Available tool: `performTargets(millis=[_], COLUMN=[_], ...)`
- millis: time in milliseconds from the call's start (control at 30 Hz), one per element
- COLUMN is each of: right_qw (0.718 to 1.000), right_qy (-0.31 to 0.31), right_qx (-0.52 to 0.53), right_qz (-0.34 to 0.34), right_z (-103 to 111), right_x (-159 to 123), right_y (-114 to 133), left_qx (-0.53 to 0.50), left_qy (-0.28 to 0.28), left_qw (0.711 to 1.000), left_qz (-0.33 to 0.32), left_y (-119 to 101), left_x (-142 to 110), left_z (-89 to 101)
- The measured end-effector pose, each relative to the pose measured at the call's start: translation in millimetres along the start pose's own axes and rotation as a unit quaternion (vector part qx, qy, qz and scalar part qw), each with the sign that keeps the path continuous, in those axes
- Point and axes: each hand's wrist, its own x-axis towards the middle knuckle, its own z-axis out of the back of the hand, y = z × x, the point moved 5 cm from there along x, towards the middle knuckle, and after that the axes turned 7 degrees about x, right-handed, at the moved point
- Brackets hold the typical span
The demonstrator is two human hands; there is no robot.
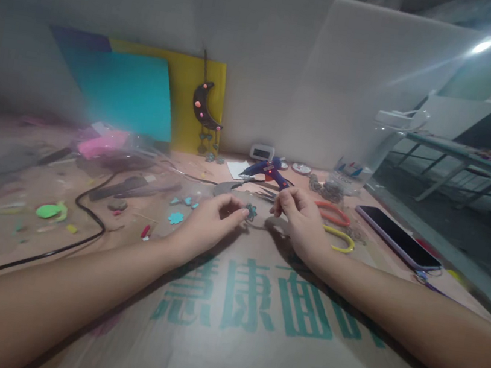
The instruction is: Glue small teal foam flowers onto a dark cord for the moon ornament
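My left hand (213, 222) pinches a small grey-teal flower-shaped piece (251, 211) between thumb and fingertips, just above the table. Close by on the right, my right hand (302, 219) has its thumb and fingers pressed together; whatever may be between them is too small to make out. A blue flower cutout (175, 217) and several small blue pieces (187, 201) lie left of my left hand. Behind my hands rests a blue glue gun (266, 167) with a small red light. Partly hidden by my right hand is a tool with orange and yellow handles (342, 237).
A phone (397, 237) lies at the right edge. A black cable (91, 205) curves across the left side among scraps and a green piece (47, 211). At the back are a small digital clock (262, 152), a crescent-moon hanging ornament (206, 107) and a cyan sheet (126, 91).
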Motion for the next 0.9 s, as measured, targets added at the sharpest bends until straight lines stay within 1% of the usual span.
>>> performTargets(millis=[200,300,400,500,567,600,667,700,767,800,833,900], right_qw=[0.997,0.994,0.996,0.998,0.997,0.997,0.989,0.98,0.939,0.917,0.896,0.86], right_qy=[-0.035,-0.014,0.019,0.032,0.052,0.067,0.135,0.17,0.244,0.259,0.271,0.28], right_qx=[0.065,0.105,0.083,0.051,0.041,0.025,-0.05,-0.105,-0.242,-0.302,-0.352,-0.427], right_qz=[-0.019,-0.04,-0.038,-0.034,-0.033,-0.026,-0.022,-0.014,-0.007,-0.006,-0.01,-0.011], right_z=[3.3,1.1,-3.6,-6.7,-6.1,-4.0,2.9,9.2,26.9,39.4,52.4,77.5], right_x=[4.9,5.6,2.6,0.8,4.4,8.1,17.7,23.2,33.8,39.3,44.0,50.5], right_y=[-13.3,-18.6,-16.7,-7.4,5.9,15.7,36.8,47.2,59.5,60.7,57.9,42.8], left_qx=[-0.014,-0.014,-0.014,-0.008,-0.005,-0.005,-0.008,-0.011,-0.015,-0.015,-0.015,-0.017], left_qy=[-0.007,-0.007,-0.007,-0.005,-0.003,-0.003,-0.004,-0.005,-0.009,-0.011,-0.011,-0.014], left_qw=[1.0,1.0,1.0,1.0,1.0,1.0,1.0,1.0,1.0,1.0,1.0,1.0], left_qz=[0.012,0.014,0.008,0.002,-0.001,-0.002,-0.004,-0.004,-0.003,-0.002,0.0,0.003], left_y=[1.7,3.0,2.8,2.3,3.0,3.8,5.9,7.0,9.2,10.1,10.9,11.8], left_x=[0.0,-0.1,-0.1,-0.3,0.0,0.3,1.2,1.6,2.4,2.6,2.7,2.8], left_z=[0.1,0.0,0.5,1.1,1.1,1.0,0.5,0.3,0.3,0.3,0.3,0.4])
